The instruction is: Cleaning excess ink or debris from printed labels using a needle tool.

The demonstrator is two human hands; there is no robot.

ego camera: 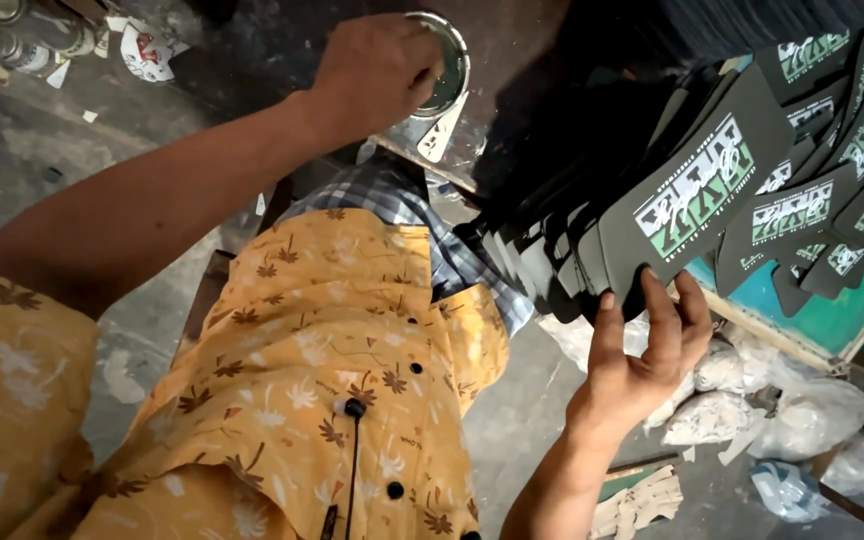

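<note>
Starting at the left, our left arm runs bare from the yellow patterned shirt (302, 380) up and across toward the top middle of the view, almost straight, with the elbow low and the wrist high. Our left hand (377, 70) sits back-up over a round metal tin (444, 70) that stands on the dark worktop (512, 60). Its fingers are curled down over the tin's near rim, closed on it, and the thumb side is hidden from us.

Further right, our right forearm rises from the bottom edge, bent upward at the wrist. Our right hand (642, 350) is turned palm-up, the fingers (660, 310) spread and open, their tips touching the lower edge of a fanned stack of black flat pieces (592, 240). The foremost piece (697, 190) bears a green and white print and rests against the fingertips. More printed pieces (832, 210) fan out to the right above a teal board (832, 320). Below it, crumpled clear plastic bags (772, 410) lie on the floor.
</note>
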